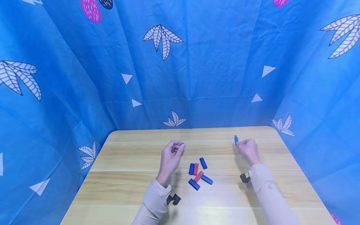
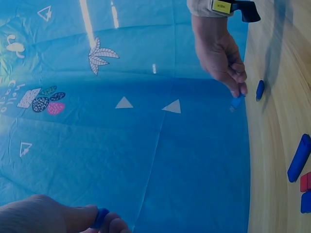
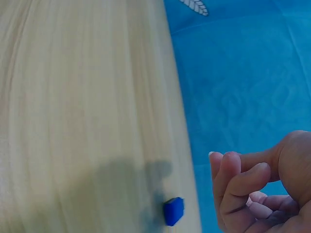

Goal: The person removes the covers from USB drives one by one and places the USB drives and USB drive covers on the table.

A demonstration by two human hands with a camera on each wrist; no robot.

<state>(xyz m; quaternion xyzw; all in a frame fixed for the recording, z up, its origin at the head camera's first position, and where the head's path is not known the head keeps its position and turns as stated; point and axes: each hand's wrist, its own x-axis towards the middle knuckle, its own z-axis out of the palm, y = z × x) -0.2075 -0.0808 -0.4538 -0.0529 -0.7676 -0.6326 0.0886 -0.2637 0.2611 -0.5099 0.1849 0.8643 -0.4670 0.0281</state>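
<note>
My left hand (image 1: 171, 156) pinches a small blue piece (image 2: 99, 218) between thumb and fingers; most of it is covered, so I cannot tell its kind. Farther right, my right hand (image 1: 248, 148) pinches a blue USB flash drive (image 1: 236, 140) at one end, its metal plug bare and pointing away. In the left wrist view the drive (image 2: 237, 101) hangs from the fingertips, close to another blue stick (image 2: 260, 90) lying on the table. From the right wrist, the curled fingers (image 3: 240, 184) hide the drive, while a blue stick (image 3: 173, 211) lies near the table edge.
Between the hands, several blue sticks (image 1: 203, 163) and red sticks (image 1: 196, 169) lie loosely grouped on the wooden table (image 1: 118, 175). A patterned blue curtain (image 1: 219, 78) surrounds the table at the back and sides. Both wrists wear small black cameras.
</note>
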